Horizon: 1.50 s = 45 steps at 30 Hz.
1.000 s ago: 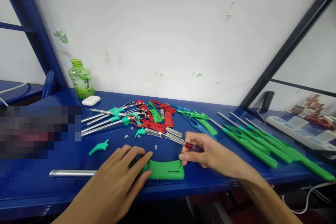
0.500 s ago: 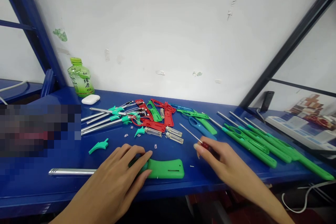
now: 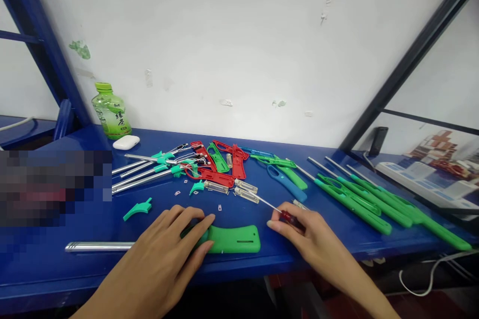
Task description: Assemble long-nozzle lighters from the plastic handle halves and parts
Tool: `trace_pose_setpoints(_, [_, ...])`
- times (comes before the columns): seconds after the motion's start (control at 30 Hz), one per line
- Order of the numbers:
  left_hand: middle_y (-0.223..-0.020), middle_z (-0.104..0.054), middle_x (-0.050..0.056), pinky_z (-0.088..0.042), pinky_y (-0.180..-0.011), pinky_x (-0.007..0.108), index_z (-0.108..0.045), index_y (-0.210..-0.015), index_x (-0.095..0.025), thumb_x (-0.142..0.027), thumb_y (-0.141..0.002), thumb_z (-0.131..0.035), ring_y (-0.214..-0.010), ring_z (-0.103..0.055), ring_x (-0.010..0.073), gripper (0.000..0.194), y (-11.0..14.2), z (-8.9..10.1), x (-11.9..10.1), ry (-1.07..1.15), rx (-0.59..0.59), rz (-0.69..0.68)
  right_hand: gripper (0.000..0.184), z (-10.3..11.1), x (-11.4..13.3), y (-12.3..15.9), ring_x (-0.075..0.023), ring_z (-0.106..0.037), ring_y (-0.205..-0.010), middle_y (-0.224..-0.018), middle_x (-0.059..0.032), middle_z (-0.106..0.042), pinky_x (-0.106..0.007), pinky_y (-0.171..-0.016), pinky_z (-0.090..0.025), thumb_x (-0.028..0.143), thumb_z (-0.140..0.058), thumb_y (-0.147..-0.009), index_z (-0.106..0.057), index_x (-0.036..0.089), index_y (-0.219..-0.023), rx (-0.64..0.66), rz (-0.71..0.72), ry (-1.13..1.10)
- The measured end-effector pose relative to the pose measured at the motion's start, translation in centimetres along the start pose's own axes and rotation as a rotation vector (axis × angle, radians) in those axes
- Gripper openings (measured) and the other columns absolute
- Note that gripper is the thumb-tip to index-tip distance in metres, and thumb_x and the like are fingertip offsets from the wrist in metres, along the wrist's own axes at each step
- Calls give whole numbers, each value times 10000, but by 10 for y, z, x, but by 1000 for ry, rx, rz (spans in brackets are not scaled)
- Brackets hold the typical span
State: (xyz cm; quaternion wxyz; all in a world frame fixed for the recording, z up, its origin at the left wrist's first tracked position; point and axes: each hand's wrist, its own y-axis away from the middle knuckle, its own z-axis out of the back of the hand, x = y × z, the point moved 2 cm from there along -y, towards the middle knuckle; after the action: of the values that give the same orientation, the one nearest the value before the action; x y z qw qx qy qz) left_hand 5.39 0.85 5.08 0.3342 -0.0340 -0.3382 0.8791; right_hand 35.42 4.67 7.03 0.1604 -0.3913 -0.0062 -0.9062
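Observation:
My left hand is closed around the middle of a green long-neck lighter, which lies flat along the table's front. Its silver metal tube sticks out to the left; the trigger area is hidden under my fingers. In my right hand is a screwdriver with a dark red handle, its thin shaft pointing up and left, apart from the lighter. Beyond my hands lie clear fuel tanks, a teal trigger and a tiny pale part.
Several metal tubes with teal parts and wires lie back left, beside red handle shells. Several green lighters are at right. A green tea bottle and white earbud case stand near the wall. A blurred patch covers the left side.
My right hand has shifted slightly left and down with the screwdriver, toward the lighter's handle end. My left hand keeps its hold on the lighter. The view has shifted a little.

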Motion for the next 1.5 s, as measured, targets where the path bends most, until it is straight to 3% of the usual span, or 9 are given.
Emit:
trace_pose_setpoints(0.17, [-1315, -794, 1, -576, -1035, 434, -599, -1536, -242, -311, -1179, -398, -1175, -730, 237, 416, 1, -1, 0, 10, -13, 7, 434, -12, 17, -5, -159, -422, -678, -750, 39, -455, -280, -605, -352, 653, -588, -1028, -615, 250, -867, -64, 2, -196])
trace_pose_setpoints(0.43, [-1316, -788, 11, -582, -1037, 426, -554, -1590, -255, -297, -1165, -432, -1165, -727, 243, 444, 1, -1, 0, 43, 2, 4, 359, -36, 21, -4, -143, -430, -691, -728, 55, -483, -280, -633, -342, 550, -660, -1030, -643, 230, -870, 42, -16, -298])
trace_pose_setpoints(0.73, [-1297, -801, 3, -579, -1017, 408, -610, -1523, -237, -305, -1178, -405, -1152, -738, 225, 407, 0, 3, -2, 20, -26, 7, 346, -25, 19, -4, -200, -628, -946, -1014, -20, -719, -294, -851, -460, 568, -597, -1068, -677, 243, -978, -83, 37, -267])
trace_pose_setpoints(0.8, [-1296, -800, 2, -569, -1020, 412, -639, -1479, -222, -299, -1181, -394, -1146, -739, 220, 393, -1, 3, -2, 8, -30, 2, 362, -23, 17, -5, -178, -608, -847, -998, -27, -736, -287, -771, -459, 578, -613, -1062, -690, 235, -977, -59, 21, -311])
trace_pose_setpoints(0.9, [-1276, -805, 2, -565, -1011, 427, -660, -1436, -204, -282, -1186, -357, -1130, -745, 225, 401, -2, 3, -2, -12, -26, -19, 413, -22, 14, -7, -117, -388, -586, -824, 8, -699, -274, -555, -331, 630, -656, -1033, -676, 223, -966, -31, -34, -414])
trace_pose_setpoints(1.0, [-1267, -806, 5, -569, -995, 442, -660, -1424, -194, -280, -1186, -352, -1114, -752, 230, 398, -3, 2, -2, -26, -17, -21, 427, -22, 12, -8, -103, -309, -554, -835, 11, -728, -270, -515, -253, 643, -688, -1009, -709, 231, -1117, -35, -58, -483])
trace_pose_setpoints(1.2, [-1284, -802, 9, -569, -1006, 452, -644, -1436, -194, -291, -1186, -357, -1120, -753, 232, 393, -3, 1, -2, -20, 11, -32, 392, -20, 16, -7, -124, -378, -589, -696, 11, -676, -285, -564, -282, 568, -683, -1017, -808, 235, -851, -105, 5, -301])
trace_pose_setpoints(1.33, [-1283, -805, 14, -575, -994, 461, -630, -1451, -183, -283, -1184, -360, -1123, -757, 239, 392, -3, 1, -3, -25, 10, -33, 319, -22, 19, -6, -123, -383, -572, -875, -6, -834, -283, -562, -317, 534, -722, -986, -767, 240, -872, -135, -12, -365])
trace_pose_setpoints(1.5, [-1265, -813, 18, -581, -965, 442, -639, -1429, -178, -294, -1190, -352, -1102, -764, 229, 391, -5, 4, -4, -40, -6, -27, 281, -24, 17, -6, -169, -650, -769, -998, -25, -853, -272, -709, -472, 509, -774, -952, -772, 249, -846, -151, -5, -400])
